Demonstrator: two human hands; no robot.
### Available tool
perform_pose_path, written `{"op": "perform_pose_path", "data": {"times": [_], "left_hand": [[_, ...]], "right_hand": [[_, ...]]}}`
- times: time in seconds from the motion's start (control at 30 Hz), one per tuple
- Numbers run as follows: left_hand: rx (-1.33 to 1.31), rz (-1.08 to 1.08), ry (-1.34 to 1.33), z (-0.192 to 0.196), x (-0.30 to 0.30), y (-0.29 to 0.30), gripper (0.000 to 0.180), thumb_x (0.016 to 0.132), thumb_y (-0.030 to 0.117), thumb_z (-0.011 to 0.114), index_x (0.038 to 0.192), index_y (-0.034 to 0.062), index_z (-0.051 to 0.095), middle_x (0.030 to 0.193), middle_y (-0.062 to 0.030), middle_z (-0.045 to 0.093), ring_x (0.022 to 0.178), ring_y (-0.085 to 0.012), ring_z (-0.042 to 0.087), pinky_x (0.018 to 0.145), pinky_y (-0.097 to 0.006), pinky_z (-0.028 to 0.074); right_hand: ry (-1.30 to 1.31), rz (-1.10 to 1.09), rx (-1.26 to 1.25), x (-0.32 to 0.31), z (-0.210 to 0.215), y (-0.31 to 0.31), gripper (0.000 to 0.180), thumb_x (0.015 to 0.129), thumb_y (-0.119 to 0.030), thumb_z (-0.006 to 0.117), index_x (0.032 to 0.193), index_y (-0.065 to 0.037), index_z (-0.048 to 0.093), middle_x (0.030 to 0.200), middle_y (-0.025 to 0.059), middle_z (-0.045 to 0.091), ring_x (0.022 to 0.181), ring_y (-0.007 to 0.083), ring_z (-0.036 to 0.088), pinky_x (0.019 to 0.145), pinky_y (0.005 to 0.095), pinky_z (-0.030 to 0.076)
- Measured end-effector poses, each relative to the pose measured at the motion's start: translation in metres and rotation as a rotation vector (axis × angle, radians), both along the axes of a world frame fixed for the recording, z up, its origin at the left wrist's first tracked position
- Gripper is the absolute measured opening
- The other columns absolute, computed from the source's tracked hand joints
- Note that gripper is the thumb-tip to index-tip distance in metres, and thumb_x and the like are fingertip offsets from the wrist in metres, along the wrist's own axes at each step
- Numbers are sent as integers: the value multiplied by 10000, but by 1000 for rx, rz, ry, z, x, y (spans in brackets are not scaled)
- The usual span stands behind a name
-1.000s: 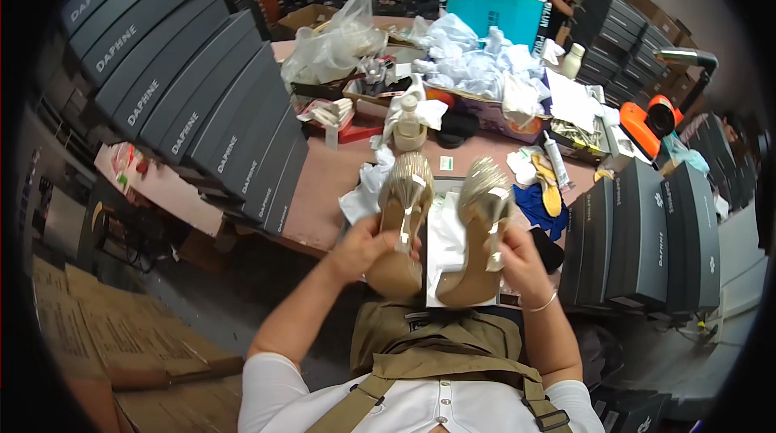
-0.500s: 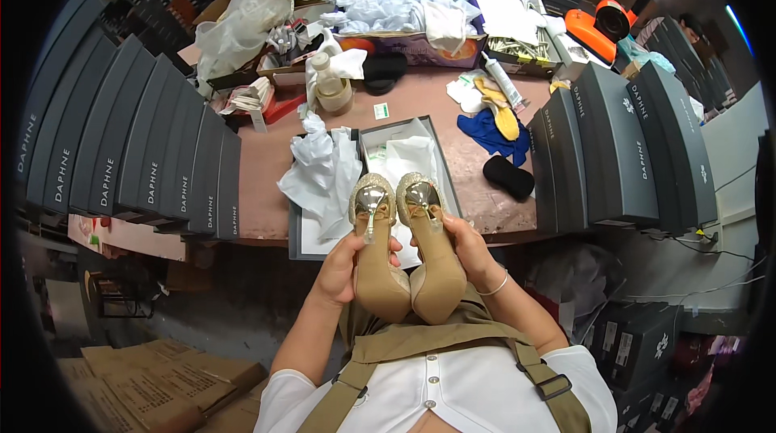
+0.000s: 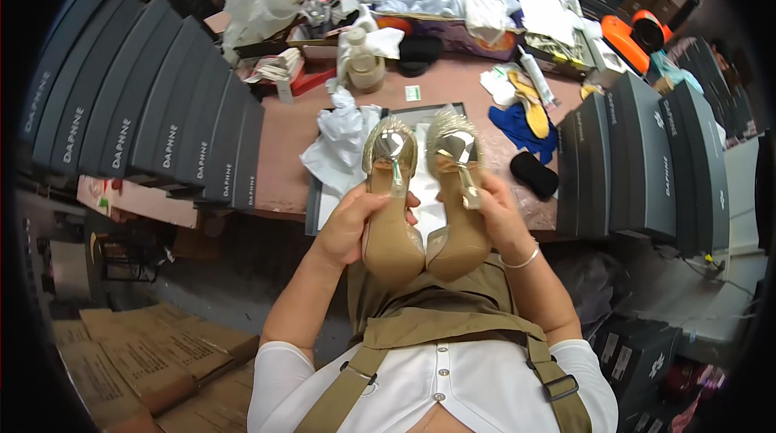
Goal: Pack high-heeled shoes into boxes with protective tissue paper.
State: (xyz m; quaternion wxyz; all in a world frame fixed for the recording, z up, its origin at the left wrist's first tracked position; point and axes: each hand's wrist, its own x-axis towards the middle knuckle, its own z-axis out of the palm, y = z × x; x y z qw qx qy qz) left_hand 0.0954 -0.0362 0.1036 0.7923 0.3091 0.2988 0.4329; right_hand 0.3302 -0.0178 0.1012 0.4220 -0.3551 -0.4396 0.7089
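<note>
Two gold glitter high-heeled shoes are held up side by side over the table's near edge, tan soles toward me and shiny heels up. My left hand (image 3: pixel 354 223) is closed around the left shoe (image 3: pixel 394 241). The right shoe (image 3: pixel 462 241) is gripped in my right hand (image 3: pixel 499 211), with the thumb by its heel. Their toe ends sit close together at the bottom while the heel ends stand apart. Behind them lies an open grey shoebox (image 3: pixel 312 208), partly hidden by the shoes, with crumpled white tissue paper (image 3: pixel 346 142) on its left part.
Dark grey shoeboxes stand in rows at the left (image 3: pixel 149 110) and right (image 3: pixel 643 154). Farther back are a carton of crumpled paper (image 3: pixel 453 33), a tape roll (image 3: pixel 365 76), a blue cloth (image 3: pixel 521 128), a black pad (image 3: pixel 533 174) and a white tube (image 3: pixel 537 76). Brown cardboard (image 3: pixel 145 352) lies low at left.
Both shoes have been raised and their heel ends drawn farther apart. The right shoe is turned more to the side. The whole view has shifted slightly.
</note>
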Motion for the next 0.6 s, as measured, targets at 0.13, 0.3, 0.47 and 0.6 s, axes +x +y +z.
{"op": "perform_pose_path", "data": {"times": [0.13,0.3,0.47,0.6], "left_hand": [[419,-59,386,25,-42,8,327,867,10,611,1192,-9,578,1225,-99,595,1168,-221,544,961,-363,461],[1048,-162,1358,-96,-87,30,257,783,-27,588,1017,48,660,1202,-96,601,1293,-347,411,1059,-422,341],[942,-13,1487,-103,-86,31,297,784,-49,518,1047,18,639,1137,-155,614,1179,-357,515,992,-411,404],[751,178,1233,-43,-38,34,339,821,31,549,1155,-19,588,1062,-199,623,1071,-331,578,882,-362,481]], "right_hand": [[42,40,350,20,9,14,187,895,-72,581,1057,15,616,988,65,659,886,118,609,779,269,502],[-623,298,897,-4,-64,28,336,721,-3,646,1051,-67,632,1089,95,605,1094,267,551,1002,450,364],[-824,440,976,-2,-101,17,286,738,36,590,1013,-40,615,1178,116,558,1173,318,486,1015,464,344],[-685,73,1002,43,-32,15,289,770,3,619,1057,-25,642,1270,134,553,1269,320,450,1070,450,327]]}}
